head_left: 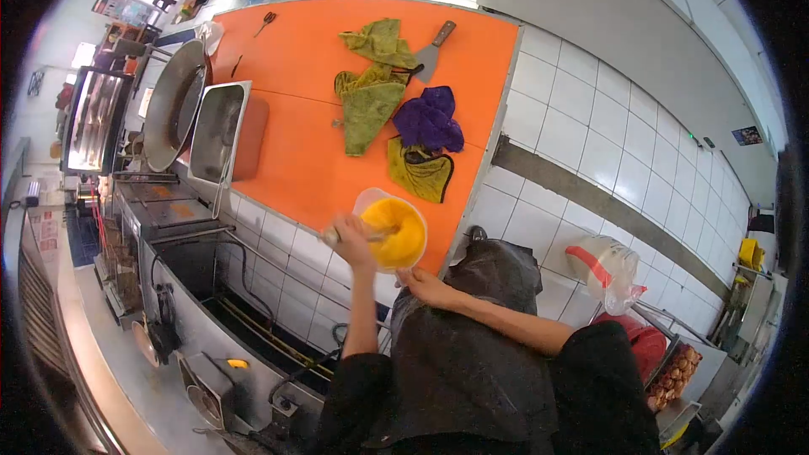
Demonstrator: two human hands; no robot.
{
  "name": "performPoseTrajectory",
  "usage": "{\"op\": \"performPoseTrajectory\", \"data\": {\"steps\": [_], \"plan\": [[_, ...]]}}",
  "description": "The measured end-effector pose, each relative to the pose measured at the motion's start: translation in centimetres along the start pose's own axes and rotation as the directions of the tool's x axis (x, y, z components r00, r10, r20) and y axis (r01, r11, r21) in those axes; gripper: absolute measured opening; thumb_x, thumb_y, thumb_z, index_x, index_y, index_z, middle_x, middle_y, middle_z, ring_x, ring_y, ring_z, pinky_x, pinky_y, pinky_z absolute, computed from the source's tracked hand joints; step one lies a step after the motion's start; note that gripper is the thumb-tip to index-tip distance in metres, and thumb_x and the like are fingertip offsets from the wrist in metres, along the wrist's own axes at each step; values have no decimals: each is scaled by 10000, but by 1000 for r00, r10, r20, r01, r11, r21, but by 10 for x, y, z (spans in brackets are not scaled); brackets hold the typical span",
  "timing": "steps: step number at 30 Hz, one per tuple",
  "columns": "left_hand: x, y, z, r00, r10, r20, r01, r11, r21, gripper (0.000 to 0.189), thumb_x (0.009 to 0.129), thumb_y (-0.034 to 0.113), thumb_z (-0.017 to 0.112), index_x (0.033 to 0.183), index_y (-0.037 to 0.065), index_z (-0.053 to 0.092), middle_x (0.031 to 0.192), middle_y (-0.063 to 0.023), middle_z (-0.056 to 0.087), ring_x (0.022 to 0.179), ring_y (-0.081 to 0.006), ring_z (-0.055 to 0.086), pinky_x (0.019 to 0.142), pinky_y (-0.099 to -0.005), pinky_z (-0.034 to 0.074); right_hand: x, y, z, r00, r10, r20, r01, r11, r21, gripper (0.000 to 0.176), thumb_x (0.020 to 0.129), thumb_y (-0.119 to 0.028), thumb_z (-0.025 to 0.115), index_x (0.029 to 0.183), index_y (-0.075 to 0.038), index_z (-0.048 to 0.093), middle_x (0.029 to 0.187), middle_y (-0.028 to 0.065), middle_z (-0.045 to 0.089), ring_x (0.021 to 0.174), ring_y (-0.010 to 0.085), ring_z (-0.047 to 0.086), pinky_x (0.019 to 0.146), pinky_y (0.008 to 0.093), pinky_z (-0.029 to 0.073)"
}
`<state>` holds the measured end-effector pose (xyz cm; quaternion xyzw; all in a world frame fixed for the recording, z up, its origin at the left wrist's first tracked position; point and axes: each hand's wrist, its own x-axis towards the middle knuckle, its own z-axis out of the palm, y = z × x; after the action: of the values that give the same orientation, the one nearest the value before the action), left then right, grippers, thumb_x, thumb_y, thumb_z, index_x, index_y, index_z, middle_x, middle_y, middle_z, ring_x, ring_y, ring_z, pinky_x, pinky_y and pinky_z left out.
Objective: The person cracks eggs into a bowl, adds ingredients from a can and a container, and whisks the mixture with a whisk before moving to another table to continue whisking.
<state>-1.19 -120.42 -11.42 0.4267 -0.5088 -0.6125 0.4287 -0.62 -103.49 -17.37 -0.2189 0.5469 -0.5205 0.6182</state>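
Left hand point(350, 236) grip: closed tight around the handle of a thin metal utensil point(377, 236), working end down in the bowl.
Right hand point(421, 282) grip: fingers curled on the bowl's near rim at 5 o'clock, part closed, holding the wall only.
Bowl point(392, 232): clear plastic, yellow mix inside, tilted, at the near edge of the orange desk point(295, 59).

Positions from the bowl:
- 12 o'clock, just beside: yellow-green cloth point(421, 170) with dark edging.
- 12 o'clock, beyond it: purple cloth point(430, 122), touching the yellow-green one.
- 12 o'clock, further out: two green cloths point(371, 105), then a scraper point(434, 49) with wooden handle.
- 10 o'clock: rectangular steel pan point(217, 131) overhanging the desk edge; past it, a large round pan point(174, 101).
- 11 o'clock, far corner: scissors point(266, 21).
- 3 o'clock, well apart: knotted plastic bag point(607, 268).
- 4 o'clock: tray of eggs point(674, 375).

Wall poster point(747, 135): print too small to read.
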Motion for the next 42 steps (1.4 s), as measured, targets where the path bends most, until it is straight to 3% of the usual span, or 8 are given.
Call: {"op": "performPoseTrajectory", "data": {"steps": [1, 8, 10, 12, 24, 34, 38, 42], "plan": [[22, -4, -8, 966, 12, -257, 20, 993, 119, 458, 977, 295, 419, 577, 204, 217, 471, 53, 245, 391, -92, 217, 419, -271, 239, 1, 1, 0, 999, -34, -9, 34, 998, 46, 580, 1067, -480, 319, 1158, 51, 537, 1083, 145, 609, 1048, 239, 551, 957, 363, 425], [2, -14, -6, 993, 110, -51, -108, 993, 41, 458, 1013, 294, 399, 602, 189, 227, 504, 59, 230, 431, -63, 218, 416, -269, 195, 4, -12, -2, 997, -34, -68, 31, 998, -52, 600, 1064, -491, 319, 1145, 56, 551, 1038, 157, 629, 1027, 249, 570, 939, 368, 432], [-3, 80, 27, 886, 15, -464, -9, 1000, 15, 463, 1005, 293, 420, 600, 194, 220, 509, 64, 232, 434, -58, 236, 412, -257, 221, -1, -11, -3, 997, -49, -66, 48, 999, -21, 618, 1061, -504, 319, 1115, 57, 572, 1020, 158, 633, 1001, 254, 578, 926, 370, 438], [13, 103, -25, 996, 46, 83, -18, 949, -315, 324, 968, 193, 517, 738, 153, 292, 525, 41, 315, 448, -61, 327, 408, -253, 291, 5, -5, -5, 994, -68, -81, 66, 997, -32, 622, 1061, -506, 320, 1103, 59, 577, 1018, 158, 632, 997, 252, 578, 921, 368, 437], [13, -41, -17, 976, 93, -195, -85, 995, 50, 394, 997, 269, 413, 641, 182, 268, 505, 63, 274, 438, -65, 259, 441, -238, 237, -4, -16, -1, 1000, -4, -8, 4, 999, 51, 585, 1065, -494, 310, 1101, 33, 562, 974, 89, 560, 918, 194, 505, 861, 328, 420], [30, 45, -22, 981, -30, -189, 47, 995, 88, 349, 986, 252, 462, 669, 148, 360, 570, 26, 397, 484, -91, 389, 447, -275, 333, 20, 23, 0, 996, -84, 6, 84, 996, -22, 529, 1073, -467, 292, 1110, 17, 504, 951, 80, 533, 907, 189, 490, 857, 325, 419], [22, -17, -15, 908, 350, -230, -308, 930, 200, 325, 998, 232, 502, 714, 131, 380, 601, 36, 397, 498, -97, 364, 474, -278, 336, 1, -22, -4, 995, -58, -79, 62, 996, 59, 515, 1071, -458, 314, 1110, 16, 510, 962, 83, 543, 933, 201, 506, 878, 336, 426], [23, 40, -13, 975, 49, -215, -19, 990, 140, 271, 989, 242, 510, 748, 124, 478, 670, 14, 458, 562, -128, 436, 545, -289, 411, 6, -6, -4, 999, 53, -3, -53, 999, -12, 534, 1068, -469, 321, 1131, 23, 520, 975, 82, 556, 937, 205, 523, 884, 348, 434]]}}
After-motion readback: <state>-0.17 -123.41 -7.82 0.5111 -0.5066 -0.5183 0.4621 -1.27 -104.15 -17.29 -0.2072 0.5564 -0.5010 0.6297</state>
